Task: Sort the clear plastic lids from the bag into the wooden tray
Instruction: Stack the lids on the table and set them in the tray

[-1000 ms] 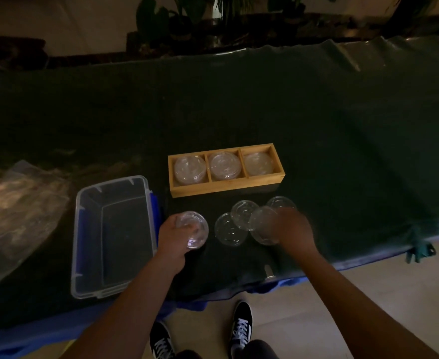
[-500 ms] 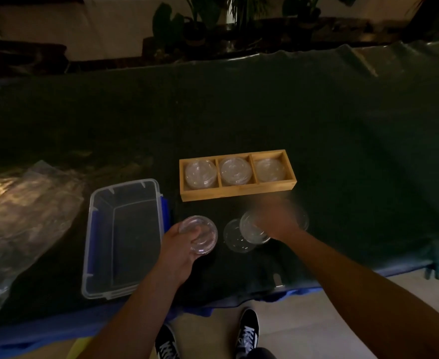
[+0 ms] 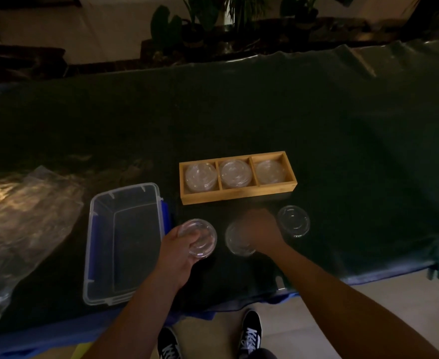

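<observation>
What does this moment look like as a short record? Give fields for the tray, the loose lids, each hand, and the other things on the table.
tray: wooden tray, three compartments, lids in each
loose lids: one lying apart at right; one partly under the right hand
left hand: holds a lid
right hand: blurred, over the loose lid; grip unclear
other: clear bin and plastic bag at left

A light wooden tray (image 3: 237,196) with three compartments sits on a dark table, each compartment holding a stack of clear round plastic lids (image 3: 201,176). Nearer the viewer, one lid (image 3: 293,221) lies flat alone, another (image 3: 236,244) lies partly under a hand, and a third (image 3: 202,238) is held tilted
</observation>
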